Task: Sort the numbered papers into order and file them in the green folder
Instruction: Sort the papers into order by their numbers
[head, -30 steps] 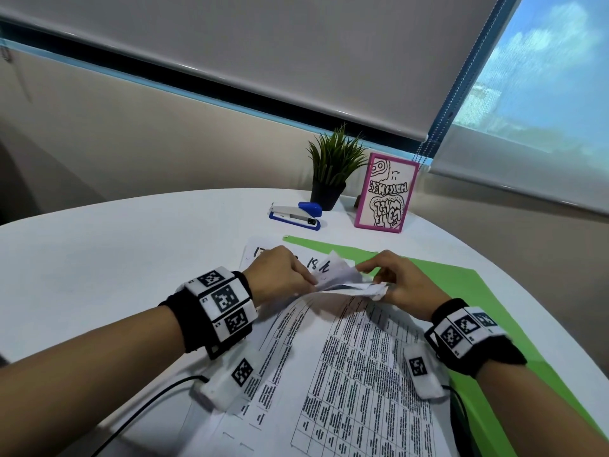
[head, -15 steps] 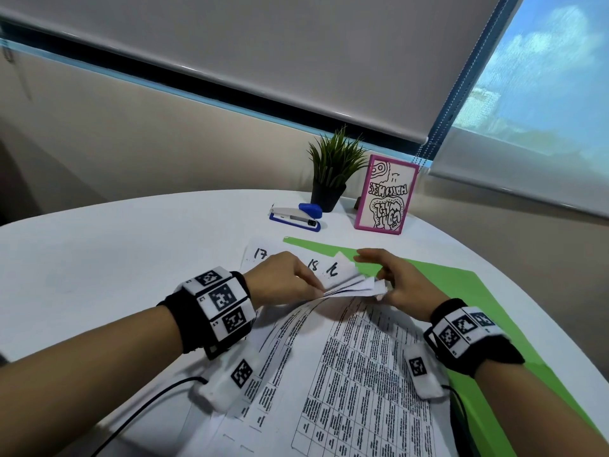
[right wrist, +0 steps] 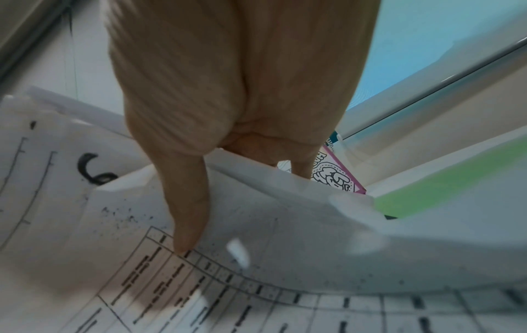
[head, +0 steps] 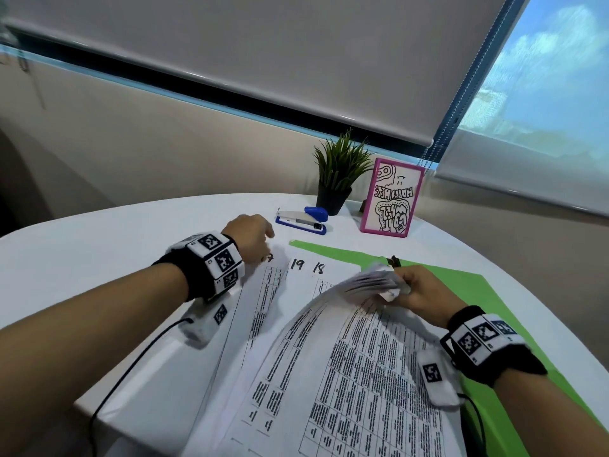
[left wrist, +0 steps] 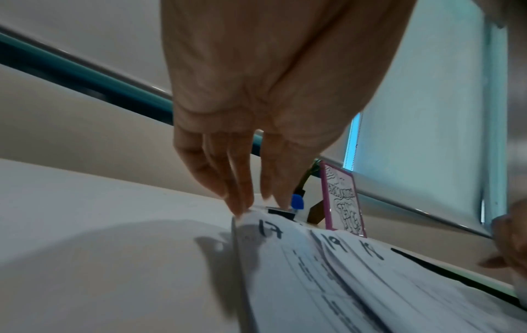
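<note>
On the white table (head: 99, 245), two hands sort numbered papers.
Nearest, the big stack of papers (head: 346, 374) lies just left of the green folder (head: 461, 285), partly on it. Its far corner is bent up, pinched in the right hand (head: 418, 288) between thumb and fingers. Left of the folder lie sheets marked 18 (head: 319, 268) and 19 (head: 297, 264). Further left, the left hand (head: 250, 239) has straight fingertips (left wrist: 239, 207) touching the corner of sheet 17 (left wrist: 269, 228). Beyond the folder stand a blue stapler (head: 301, 221), a small plant (head: 339, 173) and a pink frame (head: 392, 197).
</note>
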The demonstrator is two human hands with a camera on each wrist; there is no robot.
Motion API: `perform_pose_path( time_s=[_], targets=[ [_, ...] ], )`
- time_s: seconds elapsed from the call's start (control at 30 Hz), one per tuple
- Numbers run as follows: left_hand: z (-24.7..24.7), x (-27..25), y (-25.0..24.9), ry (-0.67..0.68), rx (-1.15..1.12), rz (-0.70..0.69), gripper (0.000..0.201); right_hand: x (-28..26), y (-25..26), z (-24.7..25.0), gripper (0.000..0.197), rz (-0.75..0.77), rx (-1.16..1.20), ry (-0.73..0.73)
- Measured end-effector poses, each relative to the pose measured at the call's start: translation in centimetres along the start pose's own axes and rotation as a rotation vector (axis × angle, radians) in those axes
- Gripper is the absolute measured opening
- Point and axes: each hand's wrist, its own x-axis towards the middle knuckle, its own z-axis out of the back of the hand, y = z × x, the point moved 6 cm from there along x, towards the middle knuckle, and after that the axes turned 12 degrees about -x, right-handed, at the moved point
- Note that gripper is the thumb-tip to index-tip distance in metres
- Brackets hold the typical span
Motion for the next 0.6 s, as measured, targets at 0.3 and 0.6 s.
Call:
perform_pose_path(
  time_s=[0.3, 0.6],
  targets=[
    [-1.0, 0.8, 0.0, -0.018, 0.031, 0.047, 0.028, -0.2, 0.2, 0.1, 0.014, 0.022, -0.011, 0.011],
    [0.2, 0.5, 0.1, -0.085, 0.006, 0.075, 0.023, -0.8, 1.5, 0.1, 0.016, 0.015, 0.024, -0.006]
  ],
)
